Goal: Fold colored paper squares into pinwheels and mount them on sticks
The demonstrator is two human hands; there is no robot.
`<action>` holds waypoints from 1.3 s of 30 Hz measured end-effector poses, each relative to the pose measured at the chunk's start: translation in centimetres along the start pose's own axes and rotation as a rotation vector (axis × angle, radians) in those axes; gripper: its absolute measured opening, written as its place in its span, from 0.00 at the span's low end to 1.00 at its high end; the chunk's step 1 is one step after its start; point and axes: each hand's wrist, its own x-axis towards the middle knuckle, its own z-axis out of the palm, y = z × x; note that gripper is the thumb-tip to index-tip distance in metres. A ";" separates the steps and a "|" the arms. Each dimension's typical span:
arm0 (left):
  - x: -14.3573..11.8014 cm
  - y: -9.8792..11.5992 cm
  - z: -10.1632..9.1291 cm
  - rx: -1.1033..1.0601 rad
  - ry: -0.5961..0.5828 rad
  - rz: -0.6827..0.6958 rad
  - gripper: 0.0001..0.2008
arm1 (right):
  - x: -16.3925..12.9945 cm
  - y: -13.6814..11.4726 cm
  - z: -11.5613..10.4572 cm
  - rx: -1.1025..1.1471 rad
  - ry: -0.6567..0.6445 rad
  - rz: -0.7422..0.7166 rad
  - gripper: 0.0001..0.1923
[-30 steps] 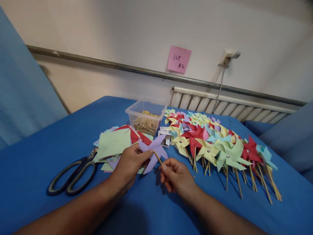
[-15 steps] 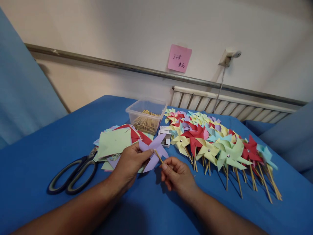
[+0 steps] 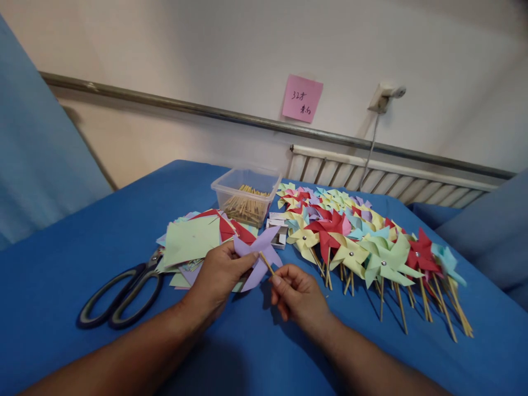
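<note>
My left hand (image 3: 218, 275) grips a purple paper pinwheel (image 3: 259, 256) by its back, thumb near the centre. My right hand (image 3: 297, 294) pinches a thin wooden stick (image 3: 267, 263) whose tip meets the pinwheel's centre from behind. Both hands hover just above the blue cloth (image 3: 82, 242). A stack of cut coloured paper squares (image 3: 193, 239), light green on top, lies just beyond my left hand.
Black-handled scissors (image 3: 119, 297) lie at left. A clear plastic tub of wooden sticks (image 3: 247, 195) stands behind the paper. Several finished pinwheels on sticks (image 3: 371, 247) spread across the right. A small white box (image 3: 280, 231) sits between. A pink note (image 3: 302, 99) hangs on the wall.
The hands, pinwheel and stick hold nearly the same pose; only a slight shift of the view.
</note>
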 end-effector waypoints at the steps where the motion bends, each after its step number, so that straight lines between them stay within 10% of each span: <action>1: 0.0 0.0 0.0 -0.001 0.001 -0.001 0.12 | 0.1 0.1 0.0 0.007 -0.002 0.004 0.25; 32: -0.1 0.3 0.3 0.103 0.065 0.065 0.12 | 0.0 0.5 0.1 -0.049 0.036 0.002 0.23; 39: -0.1 0.2 0.1 0.132 0.079 0.053 0.15 | -1.0 -0.1 -0.4 -0.543 0.061 -0.293 0.22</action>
